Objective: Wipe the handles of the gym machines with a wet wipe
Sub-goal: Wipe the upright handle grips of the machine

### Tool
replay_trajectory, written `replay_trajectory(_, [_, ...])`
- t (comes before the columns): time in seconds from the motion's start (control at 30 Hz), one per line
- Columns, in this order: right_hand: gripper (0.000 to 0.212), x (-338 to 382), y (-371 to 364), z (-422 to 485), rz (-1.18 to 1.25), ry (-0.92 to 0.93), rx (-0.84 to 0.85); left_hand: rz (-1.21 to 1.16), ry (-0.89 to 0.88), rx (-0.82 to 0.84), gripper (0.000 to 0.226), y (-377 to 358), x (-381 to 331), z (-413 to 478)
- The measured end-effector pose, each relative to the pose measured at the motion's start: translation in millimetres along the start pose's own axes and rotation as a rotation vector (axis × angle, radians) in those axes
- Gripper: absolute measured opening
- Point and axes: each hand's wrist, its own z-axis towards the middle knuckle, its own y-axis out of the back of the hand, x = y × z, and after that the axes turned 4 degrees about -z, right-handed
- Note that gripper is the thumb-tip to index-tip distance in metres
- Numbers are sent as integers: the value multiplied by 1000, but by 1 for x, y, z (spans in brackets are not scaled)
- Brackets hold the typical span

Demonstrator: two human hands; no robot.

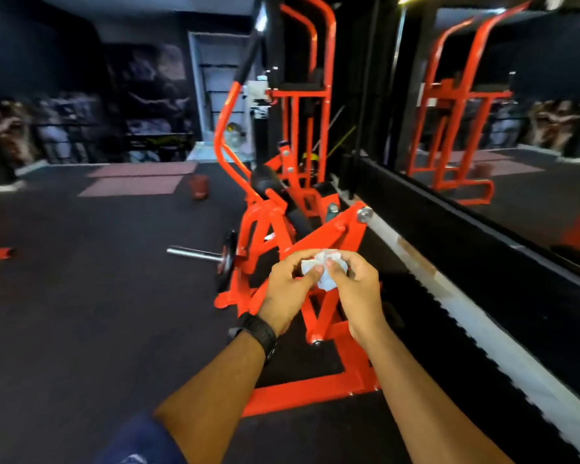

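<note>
- Dark rubber floor [98, 296], mirror [516, 95] on your right, orange machine [345, 236] straight ahead
- Your left hand [288, 289] and right hand [355, 293] both pinch the wet wipe [322, 271], bunched between them over the frame
- Black-gripped handle [248, 58] stands well ahead, up-left of the wipe; long axis near upright, top leaning right. Left hand looks nearer, nothing wiped yet

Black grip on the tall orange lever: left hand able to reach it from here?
Probably not yet. The black grip sits well beyond the left hand, which pinches the wet wipe together with the right hand. Open floor left of the machine leaves an approach free.
</note>
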Motion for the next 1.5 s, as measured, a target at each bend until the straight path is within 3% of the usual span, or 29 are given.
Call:
replay_trajectory(0.2, [7,-13,-70,26,102,-31,173,148,-47,-250,12,61,0,21])
replay_trajectory(0.4, [32,-15,-135,66,89,-31,320,212,-85,-396,30,114,-8,56])
replay_trajectory(0.57, [23,-15,-189,102,100,-45,390,253,-124,-489,26,156,-16,94])
replay_trajectory(0.67, [9,-11,-224,127,207,-95,384,292,-136,-498,20,185,-19,125])
replay_trajectory(0.77, [10,-8,-250,149,212,-126,350,332,-150,-479,21,209,-17,156])
replay_trajectory(0.97, [38,-18,-299,212,100,-54,334,387,-205,-445,30,248,-7,232])
replay_trajectory(1.13, [20,-33,-334,283,73,75,221,389,-283,-370,31,272,4,323])
replay_trajectory(1.33, [21,-34,-352,375,-2,97,-8,389,-357,-177,19,274,14,421])
replay_trajectory(1.4, [28,-31,-358,397,-32,168,-45,361,-386,-196,13,273,22,445])
replay_trajectory(1.5, [5,-22,-375,420,24,246,-22,269,-417,-286,12,271,20,467])
